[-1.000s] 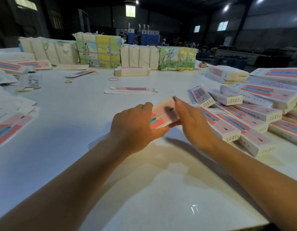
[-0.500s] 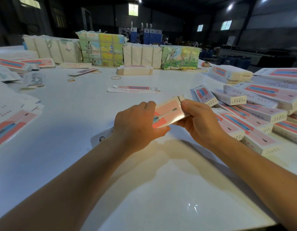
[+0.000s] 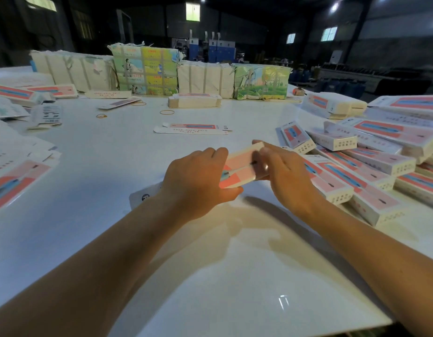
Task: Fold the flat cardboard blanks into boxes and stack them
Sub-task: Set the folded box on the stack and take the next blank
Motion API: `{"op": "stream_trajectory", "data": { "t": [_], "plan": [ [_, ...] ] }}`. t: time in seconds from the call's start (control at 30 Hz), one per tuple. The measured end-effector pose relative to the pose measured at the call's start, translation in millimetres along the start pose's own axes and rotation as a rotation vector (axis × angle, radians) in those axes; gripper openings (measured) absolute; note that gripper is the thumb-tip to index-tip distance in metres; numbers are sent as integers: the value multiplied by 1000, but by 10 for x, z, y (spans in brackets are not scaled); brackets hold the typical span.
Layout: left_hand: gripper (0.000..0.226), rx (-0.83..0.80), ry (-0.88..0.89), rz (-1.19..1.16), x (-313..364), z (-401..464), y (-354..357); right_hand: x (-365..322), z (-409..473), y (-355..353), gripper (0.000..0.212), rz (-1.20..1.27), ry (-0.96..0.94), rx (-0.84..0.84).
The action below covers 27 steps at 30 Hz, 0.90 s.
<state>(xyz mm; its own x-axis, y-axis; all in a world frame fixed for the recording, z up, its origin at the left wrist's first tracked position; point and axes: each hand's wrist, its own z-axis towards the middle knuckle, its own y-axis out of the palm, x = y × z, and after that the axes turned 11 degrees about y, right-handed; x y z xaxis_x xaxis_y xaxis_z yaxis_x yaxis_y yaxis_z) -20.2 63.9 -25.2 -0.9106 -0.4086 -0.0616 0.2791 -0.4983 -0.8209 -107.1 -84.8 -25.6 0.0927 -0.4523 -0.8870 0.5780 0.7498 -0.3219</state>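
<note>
Head view puts us right over the white table (image 3: 93, 239), and we see both bare arms reaching in toward the middle. Our left hand (image 3: 198, 183) grips the pink box (image 3: 237, 170) at its near-left end, fingers curled over the top face and thumb tucked under the near edge. Our right hand (image 3: 286, 173) is on the far-right end of the same box, fingers bent over it and motion-blurred, so we cannot tell exactly how they close on the end flap. We hold the box just above the table, tilted with its far-right end higher. Poking out from under the left wrist is a white flap (image 3: 144, 197) with a small round mark. To the right, we have a spread of finished boxes (image 3: 371, 164) lying overlapped and stacked, pink and blue faces up. Farther out, near the centre, one flat blank (image 3: 191, 128) lies alone, with a low stack of blanks (image 3: 194, 101) beyond it and rubber bands (image 3: 166, 112) scattered nearby. Along the far edge stand wrapped bundles (image 3: 147, 69), some plain, some with printed pictures. On the left, more flat blanks (image 3: 13, 176) fan out toward us.
</note>
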Motion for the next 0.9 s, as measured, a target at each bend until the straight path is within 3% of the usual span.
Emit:
{"op": "stream_trajectory", "data": {
  "t": [0.1,0.23,0.33,0.43,0.57,0.73,0.8,0.9],
  "plan": [
    [60,21,-24,-27,43,17,-3,-13,-45,61,21,-200,-87,63],
    [59,46,-36,-2,81,1,-1,-26,-68,73,29,-319,-107,59],
    [64,66,-50,4,70,-2,-11,-53,-61,54,27,-191,-89,4],
    [67,64,-116,-15,28,21,-23,-31,-12,68,49,-49,28,-37],
    [64,44,-136,21,9,33,-24,25,-7,143,31,-69,41,-12],
    [62,73,-100,60,-44,23,-73,22,-40,168,34,-118,-14,-30],
    [62,45,-108,61,-83,18,-84,-8,-37,138,46,-117,-2,-93],
    [61,-29,-68,108,-104,20,-62,-38,-16,73,81,-104,-27,-131]
  ]
}}
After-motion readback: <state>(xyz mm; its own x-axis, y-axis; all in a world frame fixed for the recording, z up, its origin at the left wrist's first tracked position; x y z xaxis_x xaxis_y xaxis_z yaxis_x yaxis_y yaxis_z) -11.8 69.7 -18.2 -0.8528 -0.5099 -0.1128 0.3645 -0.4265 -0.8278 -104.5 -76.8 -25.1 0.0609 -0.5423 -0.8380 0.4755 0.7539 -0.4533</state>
